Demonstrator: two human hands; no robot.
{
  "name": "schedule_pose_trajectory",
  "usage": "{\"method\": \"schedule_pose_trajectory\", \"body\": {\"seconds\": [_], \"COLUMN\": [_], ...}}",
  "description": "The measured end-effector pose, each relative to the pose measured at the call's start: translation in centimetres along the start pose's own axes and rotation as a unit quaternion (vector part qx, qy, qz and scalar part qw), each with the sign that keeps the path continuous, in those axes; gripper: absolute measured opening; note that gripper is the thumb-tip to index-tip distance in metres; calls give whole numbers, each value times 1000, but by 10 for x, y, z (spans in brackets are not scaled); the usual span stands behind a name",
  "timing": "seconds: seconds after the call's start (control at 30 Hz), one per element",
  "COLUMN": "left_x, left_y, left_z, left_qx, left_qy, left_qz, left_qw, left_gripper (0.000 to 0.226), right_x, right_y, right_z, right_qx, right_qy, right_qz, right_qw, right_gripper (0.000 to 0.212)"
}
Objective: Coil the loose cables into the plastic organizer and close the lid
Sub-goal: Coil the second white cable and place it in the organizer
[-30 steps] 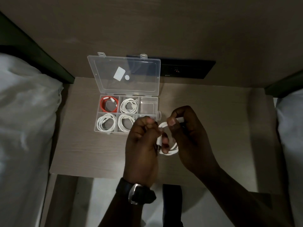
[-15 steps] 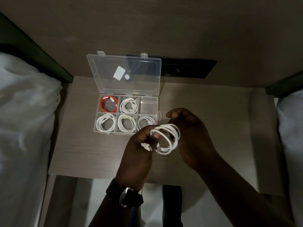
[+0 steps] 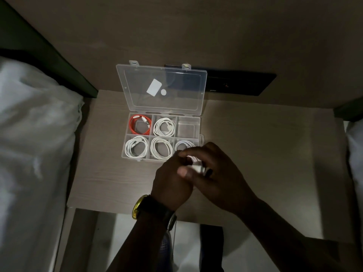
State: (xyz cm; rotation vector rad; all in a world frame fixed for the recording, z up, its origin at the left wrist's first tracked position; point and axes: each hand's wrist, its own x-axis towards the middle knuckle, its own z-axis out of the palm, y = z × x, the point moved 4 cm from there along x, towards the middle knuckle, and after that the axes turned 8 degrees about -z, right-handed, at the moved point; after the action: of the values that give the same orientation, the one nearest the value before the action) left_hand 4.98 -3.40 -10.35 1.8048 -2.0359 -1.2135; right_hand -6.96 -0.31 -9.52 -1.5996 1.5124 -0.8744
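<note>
The clear plastic organizer (image 3: 200,132) stands on the wooden bedside table (image 3: 110,173) with its lid (image 3: 163,89) open and leaning back against the wall. A red cable coil (image 3: 139,124) fills the back left compartment. White coils lie in the back middle compartment (image 3: 164,127) and in all three front compartments; the back right one (image 3: 188,127) holds nothing. My left hand (image 3: 170,183) and my right hand (image 3: 216,173) are pressed together just in front of the organizer's right corner, both closed on a white coiled cable (image 3: 196,163), which they mostly hide.
White bedding (image 3: 33,154) borders the table on the left, and more bedding (image 3: 355,154) on the right. A dark socket panel (image 3: 241,83) sits on the wall behind the lid. The table's front edge runs just below my wrists.
The open loop of white cable held up between my hands has been squeezed into a tight bundle. Both hands have closed together over it and moved slightly toward the organizer.
</note>
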Motion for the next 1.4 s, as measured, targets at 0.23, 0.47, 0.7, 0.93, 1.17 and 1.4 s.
{"method": "schedule_pose_trajectory", "body": {"seconds": [0.23,0.47,0.7,0.93,1.17,1.4], "left_x": [18,24,46,68,108,133], "left_y": [0,-14,-23,-17,-16,-21], "left_z": [0,8,-3,-4,2,-3], "left_qx": [-251,-388,-191,-235,-113,-89], "left_qy": [-59,-34,82,26,46,12], "left_qz": [-11,-27,-1,-15,-30,-56], "left_qw": [966,921,978,972,992,994], "left_gripper": [16,30,23,33,31,29], "right_x": [29,51,44,57,87,108], "right_y": [18,25,13,51,66,81], "right_z": [-5,12,6,-2,-5,-1], "right_qx": [228,439,102,413,266,243], "right_qy": [144,126,43,97,106,103], "right_qz": [142,284,106,210,131,150], "right_qw": [952,843,988,881,949,953], "right_gripper": [18,15,45,15,12,10]}}
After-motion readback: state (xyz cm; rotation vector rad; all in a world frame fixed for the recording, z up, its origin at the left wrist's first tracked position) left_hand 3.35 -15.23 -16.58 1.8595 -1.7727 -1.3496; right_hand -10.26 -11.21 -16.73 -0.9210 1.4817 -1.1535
